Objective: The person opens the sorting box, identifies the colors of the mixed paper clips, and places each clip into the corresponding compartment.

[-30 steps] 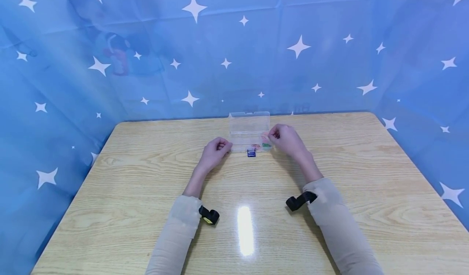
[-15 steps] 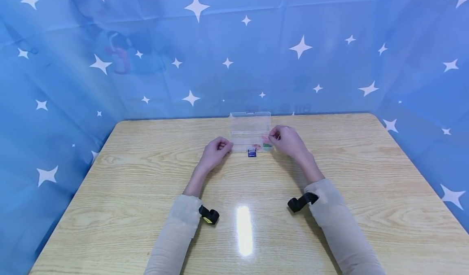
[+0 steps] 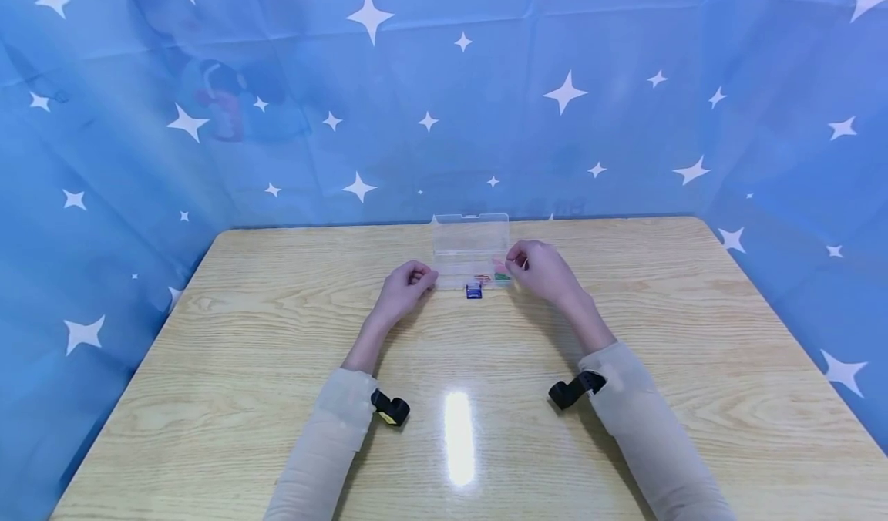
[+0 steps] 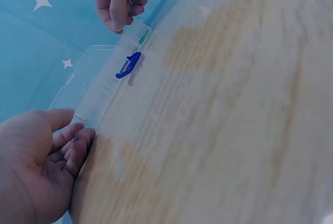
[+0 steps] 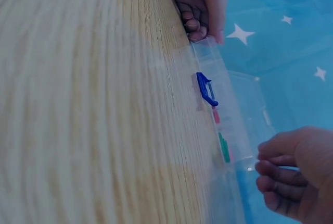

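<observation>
A clear plastic box (image 3: 465,267) stands at the back middle of the table, its clear lid (image 3: 470,233) raised behind it. On its front edge sits a blue clip-like latch (image 3: 474,290). Small red pieces (image 3: 482,278) and a green piece (image 5: 224,148) show through the front wall towards the right end. My left hand (image 3: 405,290) pinches the box's left end, thumb over curled fingers. At the opposite end my right hand (image 3: 546,273) has its thumb and forefinger together at the corner, the other fingers loosely curled.
The wooden table (image 3: 444,351) ends just behind the box. A blue curtain (image 3: 416,82) with white stars hangs beyond its back edge and sides. Each sleeve carries a black wrist camera, left (image 3: 390,408) and right (image 3: 577,390).
My right hand has shifted slightly towards me along the box's right end. My left hand, the box and its raised lid stay in place.
</observation>
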`<action>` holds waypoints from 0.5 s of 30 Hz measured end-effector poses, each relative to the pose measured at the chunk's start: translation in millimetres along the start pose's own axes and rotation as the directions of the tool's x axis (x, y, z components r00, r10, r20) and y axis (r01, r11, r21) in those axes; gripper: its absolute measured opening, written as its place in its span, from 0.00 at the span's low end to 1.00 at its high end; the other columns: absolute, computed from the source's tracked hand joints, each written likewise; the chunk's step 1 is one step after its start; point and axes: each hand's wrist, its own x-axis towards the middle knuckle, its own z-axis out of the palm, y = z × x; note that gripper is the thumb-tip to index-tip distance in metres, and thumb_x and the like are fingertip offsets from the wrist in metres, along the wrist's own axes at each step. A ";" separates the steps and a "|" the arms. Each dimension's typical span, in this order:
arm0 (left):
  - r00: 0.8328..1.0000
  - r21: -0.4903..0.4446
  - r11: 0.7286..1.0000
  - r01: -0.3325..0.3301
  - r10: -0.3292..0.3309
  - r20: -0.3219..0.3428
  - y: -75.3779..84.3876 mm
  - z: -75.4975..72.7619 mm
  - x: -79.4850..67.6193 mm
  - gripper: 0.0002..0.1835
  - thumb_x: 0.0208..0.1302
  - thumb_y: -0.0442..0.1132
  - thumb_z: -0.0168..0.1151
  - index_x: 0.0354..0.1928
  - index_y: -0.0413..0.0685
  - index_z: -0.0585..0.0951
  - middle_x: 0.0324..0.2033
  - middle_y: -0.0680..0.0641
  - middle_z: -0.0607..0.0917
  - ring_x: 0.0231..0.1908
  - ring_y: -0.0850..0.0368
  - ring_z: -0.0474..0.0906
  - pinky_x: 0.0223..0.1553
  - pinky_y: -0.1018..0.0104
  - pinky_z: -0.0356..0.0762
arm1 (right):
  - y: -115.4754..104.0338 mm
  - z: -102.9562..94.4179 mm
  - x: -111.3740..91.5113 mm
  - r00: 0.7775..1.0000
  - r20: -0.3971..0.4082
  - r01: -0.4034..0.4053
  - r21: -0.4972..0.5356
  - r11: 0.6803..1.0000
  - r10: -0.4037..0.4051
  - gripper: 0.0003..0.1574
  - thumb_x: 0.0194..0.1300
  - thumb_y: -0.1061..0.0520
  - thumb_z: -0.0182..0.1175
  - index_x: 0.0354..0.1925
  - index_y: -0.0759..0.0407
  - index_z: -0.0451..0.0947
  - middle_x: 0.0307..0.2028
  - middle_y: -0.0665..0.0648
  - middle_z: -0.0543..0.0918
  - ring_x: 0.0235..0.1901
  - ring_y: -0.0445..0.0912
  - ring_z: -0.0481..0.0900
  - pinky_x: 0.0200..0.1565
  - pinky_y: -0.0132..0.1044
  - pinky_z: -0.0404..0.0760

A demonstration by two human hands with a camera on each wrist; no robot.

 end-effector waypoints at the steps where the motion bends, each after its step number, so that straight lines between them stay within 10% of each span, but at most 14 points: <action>1: 1.000 -0.009 1.000 -0.001 0.001 0.002 -0.1 0.0 0.3 0.12 0.76 0.43 0.58 0.46 0.40 0.81 0.35 0.45 0.83 0.36 0.53 0.79 0.40 0.65 0.76 | -0.2 -0.4 -0.5 1.000 0.001 0.000 -0.002 1.000 0.000 0.11 0.73 0.59 0.58 0.45 0.66 0.81 0.35 0.59 0.83 0.32 0.49 0.79 0.33 0.42 0.78; 15: 0.995 -0.180 0.984 -0.003 -0.015 -0.098 6.8 -9.1 -4.1 0.18 0.81 0.41 0.49 0.55 0.30 0.76 0.43 0.32 0.81 0.44 0.40 0.81 0.48 0.55 0.82 | -8.2 -12.6 -10.8 1.000 -0.009 0.026 -0.028 0.999 -0.026 0.09 0.73 0.59 0.59 0.45 0.64 0.81 0.36 0.59 0.83 0.33 0.49 0.79 0.34 0.43 0.79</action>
